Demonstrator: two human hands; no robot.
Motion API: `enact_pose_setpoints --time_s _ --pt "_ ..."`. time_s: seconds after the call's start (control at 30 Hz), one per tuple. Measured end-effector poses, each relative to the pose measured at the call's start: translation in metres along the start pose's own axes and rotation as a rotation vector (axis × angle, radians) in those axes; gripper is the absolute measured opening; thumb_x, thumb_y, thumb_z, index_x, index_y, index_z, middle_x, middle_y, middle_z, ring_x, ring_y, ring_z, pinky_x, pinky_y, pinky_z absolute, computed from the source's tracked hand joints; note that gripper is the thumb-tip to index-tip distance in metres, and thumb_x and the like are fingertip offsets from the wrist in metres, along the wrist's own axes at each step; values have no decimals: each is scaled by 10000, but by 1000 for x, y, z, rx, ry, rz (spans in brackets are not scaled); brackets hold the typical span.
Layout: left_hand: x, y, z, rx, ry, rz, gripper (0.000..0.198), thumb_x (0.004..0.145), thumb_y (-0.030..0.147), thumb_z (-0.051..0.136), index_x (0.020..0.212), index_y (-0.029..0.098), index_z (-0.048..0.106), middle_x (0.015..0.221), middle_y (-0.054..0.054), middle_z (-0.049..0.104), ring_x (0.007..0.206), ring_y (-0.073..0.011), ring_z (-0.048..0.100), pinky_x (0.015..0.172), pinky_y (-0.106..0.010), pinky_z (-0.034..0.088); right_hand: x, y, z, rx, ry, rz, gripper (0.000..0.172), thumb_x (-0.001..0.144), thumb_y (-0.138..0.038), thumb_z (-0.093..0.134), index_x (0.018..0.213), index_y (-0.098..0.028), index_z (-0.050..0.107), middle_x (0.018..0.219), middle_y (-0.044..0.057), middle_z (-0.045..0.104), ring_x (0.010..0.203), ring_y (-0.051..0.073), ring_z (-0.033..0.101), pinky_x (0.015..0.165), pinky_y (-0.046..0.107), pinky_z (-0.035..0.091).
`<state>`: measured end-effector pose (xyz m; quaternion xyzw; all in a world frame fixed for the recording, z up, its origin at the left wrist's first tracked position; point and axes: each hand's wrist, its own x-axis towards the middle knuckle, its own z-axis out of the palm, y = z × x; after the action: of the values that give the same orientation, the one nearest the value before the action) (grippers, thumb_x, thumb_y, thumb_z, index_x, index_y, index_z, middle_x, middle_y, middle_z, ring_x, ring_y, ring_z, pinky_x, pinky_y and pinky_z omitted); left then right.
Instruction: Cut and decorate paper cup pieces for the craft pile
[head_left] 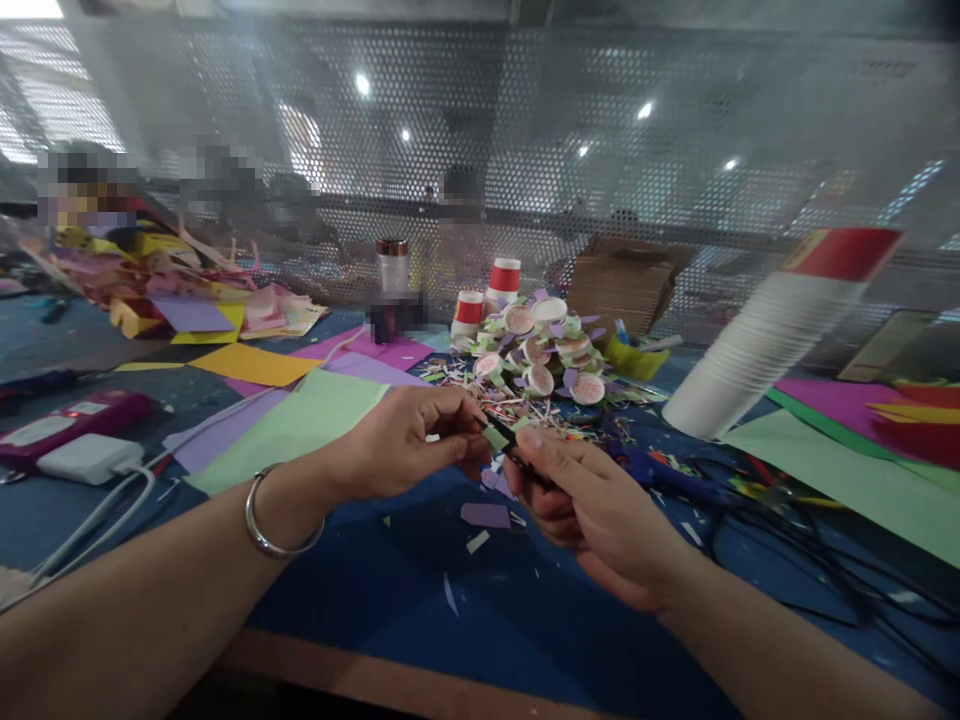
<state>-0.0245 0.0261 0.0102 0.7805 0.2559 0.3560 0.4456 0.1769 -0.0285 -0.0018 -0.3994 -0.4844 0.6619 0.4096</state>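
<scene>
My left hand [409,440], with a metal bangle on its wrist, is pinched on a small green paper piece [495,437] above the blue table [480,600]. Facing it, my right hand [592,500] is closed around a thin dark tool [517,455] that meets the green piece; I cannot make out what the tool is. Just behind both hands lies a heap of small round paper decorations [544,355] with purple and green bits and paper shreds. A purple scrap [486,515] lies on the table under the hands.
A tilted stack of white paper cups [757,340] leans at the right. Coloured paper sheets [300,420] lie at the left and right. Red-rimmed cups [504,275], a jar [391,265], a white charger [88,458], black cables [787,530] and a perforated screen [525,150] behind.
</scene>
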Motion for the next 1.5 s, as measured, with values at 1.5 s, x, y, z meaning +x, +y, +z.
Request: enact_pose_setpoints --time_s 1.5 --pt "-1 4 29 -516 288 -235 164 752 197 746 743 146 591 676 38 613 605 -79 576 626 -226 441 5 2 -6 -423 215 -382 365 953 -551 608 806 -218 595 588 -83 313 482 79 239 411 225 218"
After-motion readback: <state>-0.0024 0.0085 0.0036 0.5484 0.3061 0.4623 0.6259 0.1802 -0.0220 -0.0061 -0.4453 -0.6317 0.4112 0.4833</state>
